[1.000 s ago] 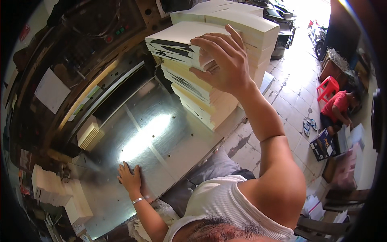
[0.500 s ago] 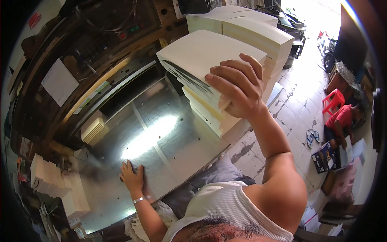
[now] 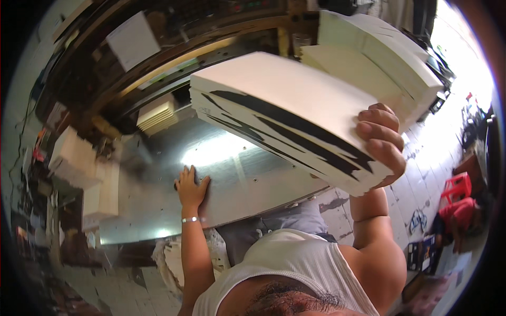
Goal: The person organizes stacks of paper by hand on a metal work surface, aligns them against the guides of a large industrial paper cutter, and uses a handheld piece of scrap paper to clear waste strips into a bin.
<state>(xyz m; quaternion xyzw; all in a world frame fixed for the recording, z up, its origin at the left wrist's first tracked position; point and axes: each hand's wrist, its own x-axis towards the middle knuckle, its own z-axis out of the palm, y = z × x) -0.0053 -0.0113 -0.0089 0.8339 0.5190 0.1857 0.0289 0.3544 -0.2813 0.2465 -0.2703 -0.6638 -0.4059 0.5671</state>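
A thick stack of white paper sheets (image 3: pixel 274 89), with black patches printed along its near edge, is raised at a tilt above the right part of the metal table (image 3: pixel 142 205). My right hand (image 3: pixel 382 145) grips its right end, fingers on top and the thumb hidden beneath. Flat on the shiny tabletop rests my left hand (image 3: pixel 191 187), fingers spread, holding nothing. Behind the lifted stack stand tall piles of paper (image 3: pixel 369 37), partly covered by it.
A small block of cut paper (image 3: pixel 157 113) sits at the table's back. Pale blocks (image 3: pixel 74 158) stand at the left edge. Dark machinery (image 3: pixel 211 26) with a taped sheet (image 3: pixel 133 41) spans the rear. On the right, a person in red (image 3: pixel 458 221) sits low by a red stool (image 3: pixel 456 187).
My right hand has closed on the stack and lifted it off the pile, bringing it leftward over the table. The left hand stays flat on the tabletop. My view has turned.
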